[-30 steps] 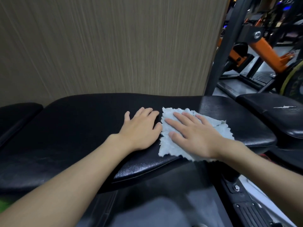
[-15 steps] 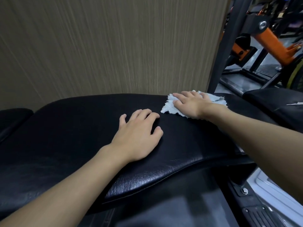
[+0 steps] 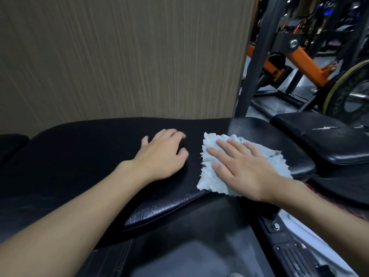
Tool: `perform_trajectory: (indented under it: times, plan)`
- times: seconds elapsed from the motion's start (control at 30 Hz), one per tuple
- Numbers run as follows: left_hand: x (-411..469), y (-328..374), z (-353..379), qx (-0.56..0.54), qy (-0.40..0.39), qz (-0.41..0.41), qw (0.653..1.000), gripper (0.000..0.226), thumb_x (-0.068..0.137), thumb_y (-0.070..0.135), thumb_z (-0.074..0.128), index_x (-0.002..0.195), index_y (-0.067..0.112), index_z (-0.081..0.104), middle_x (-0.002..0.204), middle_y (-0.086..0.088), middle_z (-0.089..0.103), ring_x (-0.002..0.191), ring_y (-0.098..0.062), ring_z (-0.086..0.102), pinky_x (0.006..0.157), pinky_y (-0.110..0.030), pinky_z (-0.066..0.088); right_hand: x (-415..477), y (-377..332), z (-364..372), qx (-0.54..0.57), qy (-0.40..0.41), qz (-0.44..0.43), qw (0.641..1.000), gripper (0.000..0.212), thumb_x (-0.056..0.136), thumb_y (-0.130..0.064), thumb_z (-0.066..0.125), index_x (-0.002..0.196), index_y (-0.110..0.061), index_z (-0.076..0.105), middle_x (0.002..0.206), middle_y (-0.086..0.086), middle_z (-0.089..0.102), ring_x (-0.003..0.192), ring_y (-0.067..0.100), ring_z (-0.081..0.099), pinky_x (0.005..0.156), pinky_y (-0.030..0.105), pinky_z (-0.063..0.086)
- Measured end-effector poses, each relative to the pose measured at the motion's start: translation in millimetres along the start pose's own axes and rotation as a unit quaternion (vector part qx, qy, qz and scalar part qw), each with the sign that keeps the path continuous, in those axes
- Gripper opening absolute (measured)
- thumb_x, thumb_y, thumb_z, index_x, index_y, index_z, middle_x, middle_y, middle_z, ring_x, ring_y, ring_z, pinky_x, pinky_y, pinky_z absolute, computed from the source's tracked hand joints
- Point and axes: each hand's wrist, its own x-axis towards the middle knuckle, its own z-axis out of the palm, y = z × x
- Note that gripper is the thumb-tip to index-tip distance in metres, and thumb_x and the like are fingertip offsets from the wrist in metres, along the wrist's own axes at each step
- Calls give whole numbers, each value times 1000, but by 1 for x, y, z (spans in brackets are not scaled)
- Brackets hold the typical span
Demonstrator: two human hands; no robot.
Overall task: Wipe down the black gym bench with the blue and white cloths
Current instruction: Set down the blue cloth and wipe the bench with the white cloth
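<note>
The black gym bench (image 3: 83,156) stretches across the middle of the view, its leather pad glossy near the front edge. A pale blue, frayed cloth (image 3: 211,176) lies flat on the pad's right part. My right hand (image 3: 245,168) presses down on the cloth with fingers spread and flat, pointing left. My left hand (image 3: 161,154) rests palm down on the bare pad just left of the cloth, fingers slightly curled, holding nothing. No white cloth is in view.
A striped beige wall panel (image 3: 119,56) rises right behind the bench. A second black pad (image 3: 329,136) with a scuff sits at the right. Behind it stand a black upright post (image 3: 253,66), an orange machine frame (image 3: 305,60) and a weight plate (image 3: 351,92).
My right hand has dragged the cloth from the pad's far edge back toward me, to the near right part. My left hand has stayed in place on the pad.
</note>
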Motion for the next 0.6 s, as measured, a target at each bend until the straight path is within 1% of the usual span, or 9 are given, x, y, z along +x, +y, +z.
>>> perform_trajectory:
  times: [0.07,0.2,0.3,0.43,0.53,0.6]
  plan:
    - [8,8,5,-10,0,5,1000,48,99,39,32,146,28,34,157,9,25,148,-14,12,117,-57,9,2,2,-2,3,-4,-1,1000,66,89,-61,-1,153,-48,7,165,-13,4,151,11,-2,121,42,-2]
    - [16,12,22,14,-24,2,1000,51,100,46,26,147,29,30,160,6,18,149,-18,5,115,-61,2,32,17,-5,32,-27,5,999,57,97,-58,9,153,-49,8,165,-13,1,151,9,-6,121,41,-5]
    - [17,11,23,21,-14,7,1000,51,99,47,26,147,29,30,160,7,18,149,-17,5,116,-60,2,72,37,-3,34,-37,27,998,57,97,-58,12,153,-49,9,166,-12,3,151,11,-5,121,43,-4]
    - [19,9,24,14,-4,14,1000,49,98,48,27,144,31,32,158,10,21,148,-16,6,116,-58,4,125,58,-2,27,-29,65,997,57,97,-57,13,153,-47,14,165,-9,12,151,14,4,121,46,0]
    - [20,6,24,9,-5,14,1000,49,98,49,27,144,33,31,159,12,19,149,-14,6,116,-57,3,145,65,-2,31,-32,92,995,60,95,-57,12,153,-46,17,164,-7,18,151,17,8,121,46,1]
    - [20,6,23,8,-8,14,1000,49,98,50,27,145,33,32,159,13,19,149,-14,6,116,-56,3,144,65,-2,37,-32,97,994,60,95,-56,11,153,-46,17,164,-7,17,151,17,7,121,46,0]
